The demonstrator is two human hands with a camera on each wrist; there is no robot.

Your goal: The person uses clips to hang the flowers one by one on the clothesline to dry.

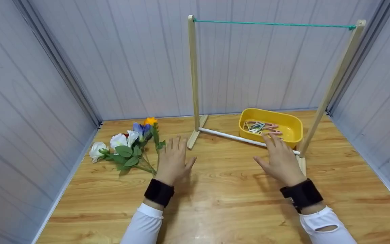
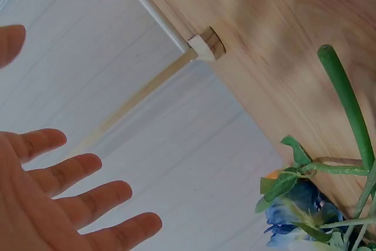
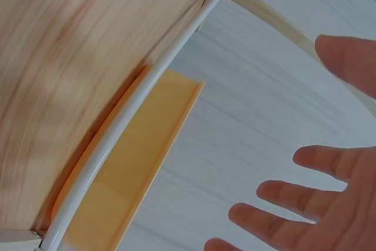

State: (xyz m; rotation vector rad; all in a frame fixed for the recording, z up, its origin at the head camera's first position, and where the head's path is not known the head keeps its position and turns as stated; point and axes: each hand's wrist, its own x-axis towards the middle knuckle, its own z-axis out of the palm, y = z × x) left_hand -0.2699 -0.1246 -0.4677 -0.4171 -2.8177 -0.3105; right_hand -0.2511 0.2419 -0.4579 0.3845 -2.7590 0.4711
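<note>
My left hand [image 1: 173, 161] is held over the table with its fingers spread and nothing in it. Just left of it lie artificial flowers [image 1: 125, 147], white, blue and orange, with green leaves and stems; the blue bloom [image 2: 299, 213] shows low in the left wrist view. My right hand [image 1: 281, 161], also with straight, spread fingers and holding nothing, is in front of a yellow basin [image 1: 293, 132]. Several pink, green and white clothespins [image 1: 262, 126] lie inside the basin. Seen from the right wrist, the basin's yellow side [image 3: 132, 157] rises behind a white rod [image 3: 111, 133].
A wooden stand rises at the back, with a left post [image 1: 193, 74], a right post [image 1: 333, 86] and a green string [image 1: 273, 23] tied between their tops. Its white rod [image 1: 232, 136] runs low in front of the basin. Pale panel walls [image 1: 141, 61] enclose the wooden table [image 1: 222, 203].
</note>
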